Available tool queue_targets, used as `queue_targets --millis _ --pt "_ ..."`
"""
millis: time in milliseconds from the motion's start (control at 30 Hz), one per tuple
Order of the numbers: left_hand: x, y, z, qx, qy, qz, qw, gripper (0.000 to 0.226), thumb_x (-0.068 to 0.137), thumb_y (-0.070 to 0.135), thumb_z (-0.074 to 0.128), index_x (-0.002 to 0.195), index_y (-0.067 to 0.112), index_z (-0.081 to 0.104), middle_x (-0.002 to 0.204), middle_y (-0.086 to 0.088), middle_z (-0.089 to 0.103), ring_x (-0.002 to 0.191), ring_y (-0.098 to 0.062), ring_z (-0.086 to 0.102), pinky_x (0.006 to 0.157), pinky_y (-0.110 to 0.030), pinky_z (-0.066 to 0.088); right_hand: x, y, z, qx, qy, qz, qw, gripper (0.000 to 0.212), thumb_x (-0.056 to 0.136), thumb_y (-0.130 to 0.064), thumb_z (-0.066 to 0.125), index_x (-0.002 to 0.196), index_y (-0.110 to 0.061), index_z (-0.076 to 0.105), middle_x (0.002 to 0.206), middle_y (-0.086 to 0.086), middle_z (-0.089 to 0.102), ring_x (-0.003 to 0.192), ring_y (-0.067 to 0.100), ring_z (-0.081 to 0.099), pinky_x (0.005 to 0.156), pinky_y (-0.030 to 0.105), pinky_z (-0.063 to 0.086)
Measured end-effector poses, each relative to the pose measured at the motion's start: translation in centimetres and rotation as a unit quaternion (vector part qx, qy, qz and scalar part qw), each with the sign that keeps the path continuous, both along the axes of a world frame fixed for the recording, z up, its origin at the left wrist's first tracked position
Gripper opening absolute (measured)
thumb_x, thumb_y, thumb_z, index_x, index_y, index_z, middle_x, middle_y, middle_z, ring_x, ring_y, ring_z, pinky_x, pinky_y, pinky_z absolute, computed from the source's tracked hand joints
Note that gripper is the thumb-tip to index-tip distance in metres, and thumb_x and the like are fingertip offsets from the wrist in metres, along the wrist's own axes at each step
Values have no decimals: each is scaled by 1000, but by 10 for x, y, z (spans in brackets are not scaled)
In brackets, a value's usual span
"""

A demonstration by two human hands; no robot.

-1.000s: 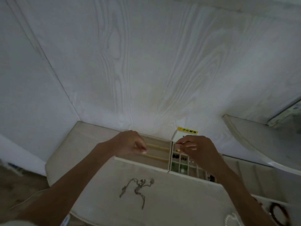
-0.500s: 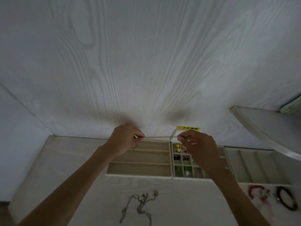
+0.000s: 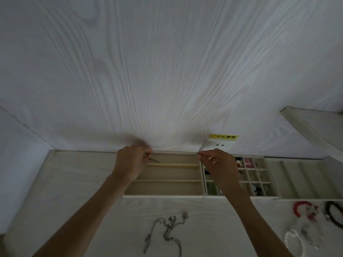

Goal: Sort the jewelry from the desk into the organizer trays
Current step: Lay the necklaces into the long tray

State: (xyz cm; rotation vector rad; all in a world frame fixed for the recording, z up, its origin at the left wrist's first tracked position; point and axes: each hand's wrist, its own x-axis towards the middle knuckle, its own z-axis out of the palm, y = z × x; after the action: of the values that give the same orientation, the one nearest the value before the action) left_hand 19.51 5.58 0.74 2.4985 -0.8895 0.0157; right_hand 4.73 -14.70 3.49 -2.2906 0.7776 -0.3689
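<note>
My left hand (image 3: 132, 162) and my right hand (image 3: 217, 164) each pinch one end of a thin silver chain (image 3: 174, 152), stretched taut between them. The chain hangs over the back row of the long-slot organizer tray (image 3: 163, 195), a cream tray with three lengthwise slots. A short loose end dangles under my left fingers. On the desk in front lie tangled silver necklaces (image 3: 168, 230).
A grid tray (image 3: 267, 182) holding small earrings and charms sits to the right, then a ridged tray (image 3: 304, 179). A red bracelet (image 3: 302, 208), a dark bead bracelet (image 3: 334, 216) and a white pearl bracelet (image 3: 295, 242) lie at front right. A yellow-labelled socket (image 3: 222, 140) is on the wall.
My hands have drawn apart, pulling the chain out straight and taut over the tray's back row. The view has tilted down and now shows more of the desk and the bracelets.
</note>
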Motion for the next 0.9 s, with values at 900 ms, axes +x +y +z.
queue_targets --millis 900 --pt "21 11 -10 42 205 180 961 16 69 28 75 85 30 73 84 6 72 86 -18 67 77 -29 51 37 8 -36 -33 213 -38 976 19 87 -32 57 92 -26 75 86 4 71 84 25 66 70 29 51"
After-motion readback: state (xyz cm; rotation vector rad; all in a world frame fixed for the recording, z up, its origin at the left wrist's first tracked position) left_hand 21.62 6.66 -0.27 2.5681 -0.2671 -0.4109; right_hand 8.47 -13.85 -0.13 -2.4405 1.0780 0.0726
